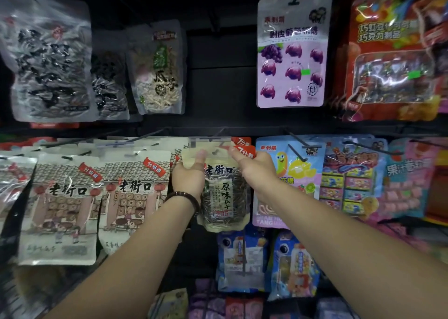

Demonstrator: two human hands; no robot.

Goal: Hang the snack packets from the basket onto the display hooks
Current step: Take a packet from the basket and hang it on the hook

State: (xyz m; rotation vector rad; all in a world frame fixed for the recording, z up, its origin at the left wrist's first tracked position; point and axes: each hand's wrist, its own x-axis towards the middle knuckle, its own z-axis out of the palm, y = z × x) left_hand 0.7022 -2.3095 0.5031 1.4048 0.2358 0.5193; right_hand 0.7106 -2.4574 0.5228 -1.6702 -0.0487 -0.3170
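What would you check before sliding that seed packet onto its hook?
1. Left hand grips the seed packet at its top left corner: ok.
2. Right hand grips its top right corner: ok.
3. Packet upright, label facing out: ok.
4. Hang hole lined up with the hook tip: cannot tell; the clear tag plate blurs that spot.
5. Room left on the hook in front of the red-cornered packets behind: cannot tell.

Fingers point(201, 157) of the left hand point(188, 178) show only dimly through the translucent top of the clear sunflower-seed packet point(224, 192); a clear plastic label holder point(209, 141) masks the black hook point(221, 132) above. The red chocolate bag point(392, 52) is cut by the right edge.
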